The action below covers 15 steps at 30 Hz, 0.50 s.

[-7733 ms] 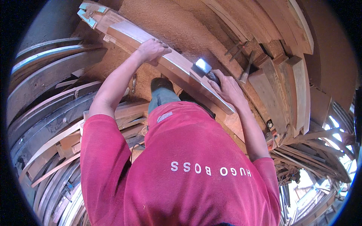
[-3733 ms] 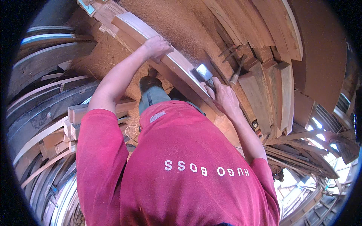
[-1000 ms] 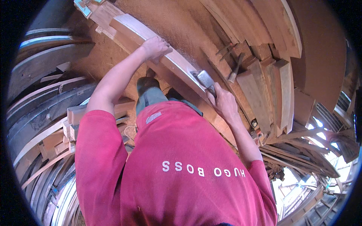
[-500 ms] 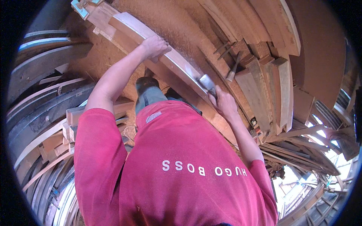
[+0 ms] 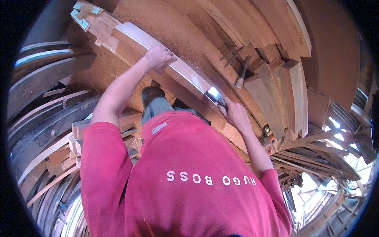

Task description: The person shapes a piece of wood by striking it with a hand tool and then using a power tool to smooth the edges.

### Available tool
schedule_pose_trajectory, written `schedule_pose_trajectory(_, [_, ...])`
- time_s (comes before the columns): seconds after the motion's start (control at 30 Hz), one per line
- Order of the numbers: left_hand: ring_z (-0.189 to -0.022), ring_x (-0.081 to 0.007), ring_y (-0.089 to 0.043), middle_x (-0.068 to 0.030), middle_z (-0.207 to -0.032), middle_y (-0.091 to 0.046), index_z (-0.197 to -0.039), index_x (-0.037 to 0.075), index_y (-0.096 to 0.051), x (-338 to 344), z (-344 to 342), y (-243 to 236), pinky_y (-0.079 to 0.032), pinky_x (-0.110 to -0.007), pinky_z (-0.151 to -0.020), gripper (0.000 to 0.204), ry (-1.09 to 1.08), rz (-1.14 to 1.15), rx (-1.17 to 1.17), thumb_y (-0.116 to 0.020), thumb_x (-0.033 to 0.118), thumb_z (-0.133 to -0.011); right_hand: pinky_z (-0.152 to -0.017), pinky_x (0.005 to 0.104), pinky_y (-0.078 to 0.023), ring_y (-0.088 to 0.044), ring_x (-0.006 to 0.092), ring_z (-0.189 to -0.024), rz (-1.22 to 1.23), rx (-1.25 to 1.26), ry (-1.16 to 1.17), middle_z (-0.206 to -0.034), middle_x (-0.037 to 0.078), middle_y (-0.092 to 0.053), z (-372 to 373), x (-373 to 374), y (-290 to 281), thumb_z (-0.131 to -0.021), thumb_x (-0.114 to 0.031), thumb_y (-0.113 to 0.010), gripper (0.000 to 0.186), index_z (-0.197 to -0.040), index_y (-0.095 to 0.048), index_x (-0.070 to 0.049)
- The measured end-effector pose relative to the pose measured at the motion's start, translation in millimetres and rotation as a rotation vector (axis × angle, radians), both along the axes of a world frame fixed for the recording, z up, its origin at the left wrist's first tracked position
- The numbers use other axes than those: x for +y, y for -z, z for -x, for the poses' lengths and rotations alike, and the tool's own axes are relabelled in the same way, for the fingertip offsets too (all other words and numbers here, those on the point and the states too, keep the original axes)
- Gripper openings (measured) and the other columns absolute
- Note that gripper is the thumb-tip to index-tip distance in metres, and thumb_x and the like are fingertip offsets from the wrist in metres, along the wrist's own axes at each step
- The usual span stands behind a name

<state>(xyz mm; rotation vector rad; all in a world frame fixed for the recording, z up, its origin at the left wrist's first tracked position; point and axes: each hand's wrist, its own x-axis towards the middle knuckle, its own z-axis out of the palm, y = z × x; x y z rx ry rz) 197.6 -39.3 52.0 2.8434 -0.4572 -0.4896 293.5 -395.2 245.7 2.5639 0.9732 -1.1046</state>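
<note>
A long, pale wooden plank (image 5: 188,74) runs slantwise across the bench in front of me, from upper left toward lower right. Its edge catches the light. My left hand (image 5: 159,57) is closed over the plank's middle, fingers curled around the edge. Farther right along the same piece, my right hand (image 5: 236,113) grips the dark handle of a short tool with a broad, shiny metal blade (image 5: 213,94). The blade lies on or just over the plank's edge; whether it touches, I cannot tell. The handle is mostly hidden by my fingers.
A slim wood-handled tool (image 5: 242,75) lies on the sawdust-covered bench beyond the plank. Several thick timber blocks (image 5: 264,93) stand at the right. A turquoise-edged piece (image 5: 80,20) sits at the far left end. Stacked curved boards (image 5: 47,104) fill the left side.
The metal blade has tilted and now shines brighter, a little lower beside my right hand. My left hand keeps its grip on the plank. The whole view has shifted slightly.
</note>
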Motion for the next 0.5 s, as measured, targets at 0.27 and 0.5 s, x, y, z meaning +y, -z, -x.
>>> schedule_pose_trajectory(0.27, [-0.137,-0.0328,-0.043,-0.0100,-0.147,-0.047,-0.143,0.020,-0.046,-4.8,48.5,1.1,-0.039,-0.055,-0.110,0.092,-0.088,-0.008,-0.141,-0.087,0.026,-0.061,-0.080,0.0493,-0.055,-0.067,0.0391,-0.096,-0.408,-0.237,0.008,-0.108,0.018,-0.068,-65.6,53.6,41.0,-0.090,-0.035,-0.064,0.041,-0.124,-0.059,-0.013])
schedule_pose_trajectory(0.5, [-0.152,-0.0342,-0.018,-0.0095,-0.164,-0.023,-0.154,0.016,-0.033,-28.4,91.6,-16.0,-0.017,-0.063,-0.120,0.111,-0.188,-0.050,0.104,-0.088,0.039,-0.061,-0.090,0.0490,-0.052,-0.060,0.0344,-0.112,-0.541,-0.356,-0.018,-0.115,0.015,-0.061,-111.2,138.6,146.6,-0.084,-0.025,-0.073,0.052,-0.132,-0.053,-0.017])
